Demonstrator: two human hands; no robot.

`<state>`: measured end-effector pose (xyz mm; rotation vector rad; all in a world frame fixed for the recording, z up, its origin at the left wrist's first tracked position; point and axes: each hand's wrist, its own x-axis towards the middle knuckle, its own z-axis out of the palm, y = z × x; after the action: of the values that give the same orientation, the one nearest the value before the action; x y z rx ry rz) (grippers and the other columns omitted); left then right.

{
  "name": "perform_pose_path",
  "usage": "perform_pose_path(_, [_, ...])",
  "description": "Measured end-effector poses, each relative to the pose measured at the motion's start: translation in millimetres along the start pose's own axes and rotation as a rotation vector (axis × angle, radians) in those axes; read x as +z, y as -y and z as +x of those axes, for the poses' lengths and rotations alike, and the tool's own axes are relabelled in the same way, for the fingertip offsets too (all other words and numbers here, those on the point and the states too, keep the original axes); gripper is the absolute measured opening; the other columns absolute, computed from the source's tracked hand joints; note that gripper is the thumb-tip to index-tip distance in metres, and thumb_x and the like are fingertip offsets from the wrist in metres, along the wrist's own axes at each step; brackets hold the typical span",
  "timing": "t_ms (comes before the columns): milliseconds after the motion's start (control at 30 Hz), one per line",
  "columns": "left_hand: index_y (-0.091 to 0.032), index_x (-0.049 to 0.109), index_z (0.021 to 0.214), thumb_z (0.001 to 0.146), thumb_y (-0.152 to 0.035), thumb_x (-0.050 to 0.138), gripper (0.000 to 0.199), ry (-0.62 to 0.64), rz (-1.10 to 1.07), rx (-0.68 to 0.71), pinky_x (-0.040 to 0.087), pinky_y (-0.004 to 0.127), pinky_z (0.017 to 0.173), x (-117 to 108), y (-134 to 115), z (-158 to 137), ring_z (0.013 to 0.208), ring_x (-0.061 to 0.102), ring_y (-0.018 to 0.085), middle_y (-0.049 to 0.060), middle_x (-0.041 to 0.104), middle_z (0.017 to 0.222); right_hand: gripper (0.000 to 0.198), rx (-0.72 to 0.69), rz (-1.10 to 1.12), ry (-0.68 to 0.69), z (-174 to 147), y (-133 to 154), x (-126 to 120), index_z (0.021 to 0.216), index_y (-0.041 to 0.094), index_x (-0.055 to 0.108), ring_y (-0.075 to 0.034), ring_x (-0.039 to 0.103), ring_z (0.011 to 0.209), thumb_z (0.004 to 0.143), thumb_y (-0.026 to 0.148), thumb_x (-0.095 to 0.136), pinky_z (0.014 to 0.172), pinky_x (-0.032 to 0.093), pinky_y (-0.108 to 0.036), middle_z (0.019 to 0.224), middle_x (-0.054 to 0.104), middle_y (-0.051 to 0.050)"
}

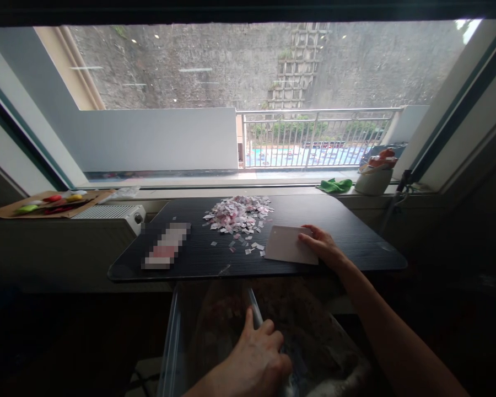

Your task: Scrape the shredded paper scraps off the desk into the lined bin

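My right hand [319,242] is closed on the right side of a white flat scraper [287,245], which rests on the dark table [206,259]. Just left of the scraper are loose paper bits [254,249], and behind them a heap of small pale and pinkish paper pieces [235,212]. Below the table's front edge, my left hand [261,347] is wrapped round a pale, see-through plastic edge [255,306]. It lies over a clear plastic bin [169,336], whose contents are too dark to make out.
A pixelated item [166,248] lies at the table's left. Left of the table, a radiator [111,215] and brown cardboard [74,201] with colourful pieces stand under the window. On the sill are a green cloth [335,186] and a pale pot [374,181].
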<state>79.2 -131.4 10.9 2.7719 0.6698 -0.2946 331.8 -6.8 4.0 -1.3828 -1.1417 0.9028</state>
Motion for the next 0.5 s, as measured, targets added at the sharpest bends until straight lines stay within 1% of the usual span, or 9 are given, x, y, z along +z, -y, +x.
perform_pose_path(33, [-0.015, 0.066, 0.087, 0.093, -0.024, 0.054, 0.016, 0.008, 0.003, -0.004, 0.028, 0.073, 0.095, -0.8, -0.3, 0.1, 0.099, 0.054, 0.026, 0.009, 0.062, 0.096, 0.04, 0.003, 0.028, -0.022, 0.9, 1.4, 2.9, 0.095, 0.02, 0.063, -0.018, 0.063, 0.062, 0.061, 0.039, 0.07, 0.053, 0.049, -0.027, 0.072, 0.068, 0.0])
perform_pose_path(100, [-0.015, 0.066, 0.086, 0.092, -0.024, 0.055, 0.016, 0.012, 0.004, -0.009, 0.028, 0.073, 0.095, -1.6, -0.8, -0.1, 0.099, 0.054, 0.025, 0.009, 0.061, 0.095, 0.039, -0.004, 0.044, -0.112, 3.7, 4.3, 10.4, 0.095, 0.02, 0.062, -0.017, 0.063, 0.064, 0.062, 0.039, 0.068, 0.055, 0.05, -0.027, 0.074, 0.068, -0.001])
perform_pose_path(167, [-0.015, 0.065, 0.085, 0.092, -0.023, 0.055, 0.015, 0.0, -0.001, -0.007, 0.027, 0.073, 0.096, -0.7, -0.4, -0.6, 0.098, 0.054, 0.025, 0.008, 0.061, 0.095, 0.036, -0.013, -0.01, -0.187, 6.7, 6.4, 18.0, 0.095, 0.02, 0.062, -0.018, 0.063, 0.066, 0.063, 0.037, 0.066, 0.057, 0.051, -0.028, 0.076, 0.068, -0.002])
perform_pose_path(200, [-0.015, 0.065, 0.085, 0.092, -0.023, 0.055, 0.015, -0.01, -0.001, -0.004, 0.027, 0.073, 0.096, 0.6, 0.2, -0.9, 0.098, 0.053, 0.024, 0.008, 0.061, 0.094, 0.035, -0.017, -0.052, -0.193, 7.9, 7.0, 21.0, 0.095, 0.019, 0.063, -0.018, 0.064, 0.068, 0.064, 0.036, 0.066, 0.057, 0.052, -0.028, 0.077, 0.068, -0.002])
perform_pose_path(300, [-0.015, 0.064, 0.086, 0.092, -0.023, 0.054, 0.014, -0.05, 0.007, 0.007, 0.027, 0.073, 0.096, 7.7, 3.2, -1.6, 0.097, 0.053, 0.024, 0.007, 0.06, 0.093, 0.034, -0.039, -0.143, -0.149, 8.6, 6.8, 24.3, 0.095, 0.019, 0.064, -0.019, 0.063, 0.071, 0.065, 0.034, 0.065, 0.059, 0.052, -0.028, 0.08, 0.068, -0.003])
perform_pose_path(400, [-0.016, 0.064, 0.086, 0.092, -0.026, 0.054, 0.015, -0.095, 0.011, 0.024, 0.027, 0.074, 0.095, 16.1, 6.5, -1.8, 0.096, 0.052, 0.024, 0.006, 0.059, 0.091, 0.034, -0.041, -0.122, -0.058, 5.5, 5.9, 21.8, 0.095, 0.02, 0.064, -0.018, 0.063, 0.071, 0.065, 0.035, 0.065, 0.059, 0.052, -0.028, 0.079, 0.067, -0.002])
perform_pose_path(500, [-0.017, 0.065, 0.085, 0.093, -0.027, 0.052, 0.018, -0.113, 0.011, 0.028, 0.027, 0.074, 0.094, 20.8, 8.3, -1.7, 0.095, 0.052, 0.024, 0.006, 0.058, 0.09, 0.035, -0.025, -0.077, 0.02, 1.4, 6.5, 19.6, 0.095, 0.021, 0.063, -0.017, 0.062, 0.068, 0.064, 0.036, 0.065, 0.057, 0.051, -0.027, 0.077, 0.067, 0.0])
